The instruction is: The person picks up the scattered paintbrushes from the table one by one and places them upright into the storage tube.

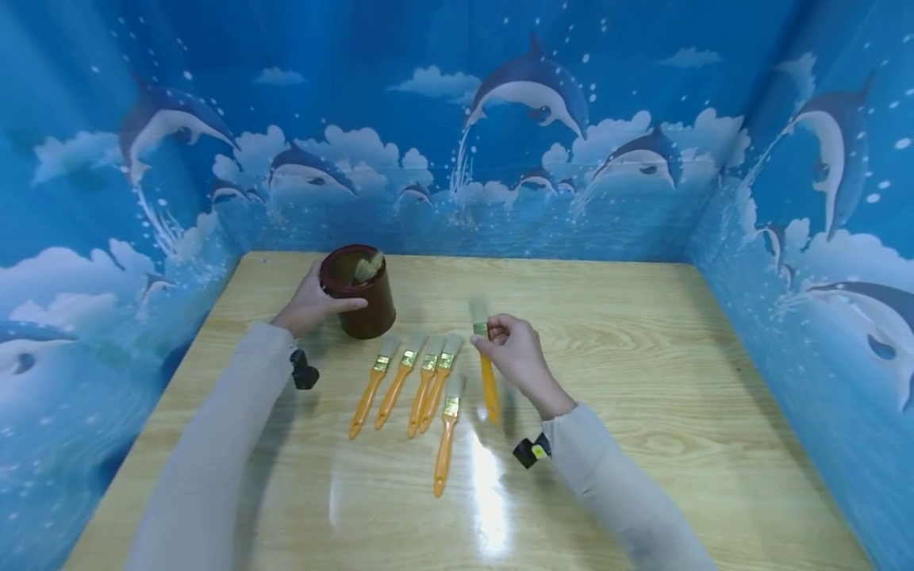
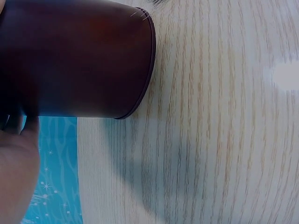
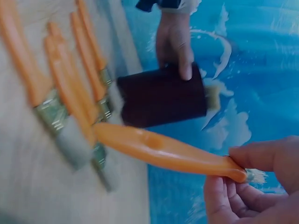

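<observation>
My left hand point(image 1: 312, 300) grips a dark brown cylindrical holder point(image 1: 370, 312) at the table's far left, the thumb lying across its near side. Pale bristles point(image 1: 367, 268) stick up inside the holder's mouth. With thumb and fingers, my right hand point(image 1: 520, 353) pinches a paintbrush point(image 1: 489, 388) near its metal band. That brush has its bristles up and its orange handle pointing down. In the right wrist view the pinched orange handle point(image 3: 163, 151) crosses in front of the holder point(image 3: 163, 98). Between the hands, several similar paintbrushes point(image 1: 428, 388) lie with bristles toward the back.
A light wood-grain table point(image 1: 643, 381) carries everything. One paintbrush point(image 1: 445, 452) lies nearer the front than the others. Blue curtains printed with dolphins point(image 1: 531, 83) stand along the back and both sides.
</observation>
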`<state>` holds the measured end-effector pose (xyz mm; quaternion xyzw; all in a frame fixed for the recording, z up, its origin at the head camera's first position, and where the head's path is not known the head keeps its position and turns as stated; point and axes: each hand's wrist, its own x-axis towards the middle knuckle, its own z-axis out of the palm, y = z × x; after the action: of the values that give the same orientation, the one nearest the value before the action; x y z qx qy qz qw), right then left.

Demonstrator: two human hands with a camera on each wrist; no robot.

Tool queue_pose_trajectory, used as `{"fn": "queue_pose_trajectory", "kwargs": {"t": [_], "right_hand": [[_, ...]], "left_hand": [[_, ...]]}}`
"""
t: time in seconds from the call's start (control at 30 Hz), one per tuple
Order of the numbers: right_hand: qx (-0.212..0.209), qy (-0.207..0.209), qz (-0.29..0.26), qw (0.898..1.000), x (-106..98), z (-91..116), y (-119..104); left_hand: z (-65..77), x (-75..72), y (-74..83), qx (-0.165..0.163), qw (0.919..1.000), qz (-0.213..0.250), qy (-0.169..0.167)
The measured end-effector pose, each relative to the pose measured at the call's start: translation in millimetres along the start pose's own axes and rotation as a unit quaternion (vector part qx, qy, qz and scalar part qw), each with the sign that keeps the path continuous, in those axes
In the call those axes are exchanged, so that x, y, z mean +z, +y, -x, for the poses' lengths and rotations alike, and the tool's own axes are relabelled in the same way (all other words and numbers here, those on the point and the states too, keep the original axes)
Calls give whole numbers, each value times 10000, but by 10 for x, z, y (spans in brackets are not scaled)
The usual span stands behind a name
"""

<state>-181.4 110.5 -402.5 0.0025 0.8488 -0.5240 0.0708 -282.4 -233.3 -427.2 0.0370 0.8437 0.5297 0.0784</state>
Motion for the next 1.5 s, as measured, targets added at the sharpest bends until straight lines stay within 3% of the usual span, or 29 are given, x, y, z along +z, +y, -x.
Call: {"fn": "queue_pose_trajectory", "kwargs": {"t": [0.5, 0.83, 0.97, 1.07, 1.23, 1.5], "right_hand": [[-1054, 227, -139, 9941, 130, -193, -549], [-1244, 257, -453, 9909, 247, -306, -912], [-1257, 263, -727, 9891, 330, -351, -1029], [-1408, 336, -876, 9856, 382, -391, -1109], [-1674, 503, -1018, 9793, 457, -449, -1257], [-1888, 708, -824, 9760, 607, -535, -1344]], "left_hand": [[25, 11, 4, 76, 9999, 79, -36], [3, -10, 7, 48, 10000, -5, -16], [105, 0, 194, -28, 9999, 26, -112], [114, 6, 228, 9, 9999, 73, -135], [-16, -1, 11, 145, 9999, 89, -20], [-17, 7, -39, 193, 9998, 54, 51]]}}
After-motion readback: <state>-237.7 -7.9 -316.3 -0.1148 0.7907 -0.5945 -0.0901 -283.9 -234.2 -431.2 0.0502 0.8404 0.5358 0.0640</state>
